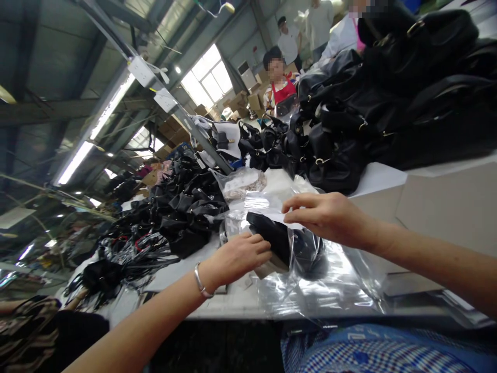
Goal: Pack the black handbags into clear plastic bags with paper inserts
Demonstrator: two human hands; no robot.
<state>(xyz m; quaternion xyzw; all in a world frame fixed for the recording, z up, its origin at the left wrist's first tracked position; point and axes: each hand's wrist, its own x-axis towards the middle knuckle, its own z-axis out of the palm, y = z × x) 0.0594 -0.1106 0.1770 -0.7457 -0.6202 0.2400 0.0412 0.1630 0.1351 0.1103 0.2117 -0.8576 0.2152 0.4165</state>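
Observation:
A black handbag (269, 233) lies partly inside a clear plastic bag (334, 280) on the white table, in front of me. My left hand (245, 255), with a silver bangle at the wrist, has its fingers curled over the near left side of the handbag; its thumb is hidden. At the upper right of the handbag, my right hand (320, 213) pinches the edge of the clear plastic with thumb and fingers. A pale strip or panel (272, 267) shows beneath the handbag, below my left fingers.
Black handbags are heaped at the right (419, 98) and left (182, 207). Flat grey-white boards (450, 207) lie to the right. Behind the handbag is a plastic bag of light brown contents (246, 184). A co-worker in a red apron (283, 92) is across the table; another person's sleeve (31, 331) shows lower left.

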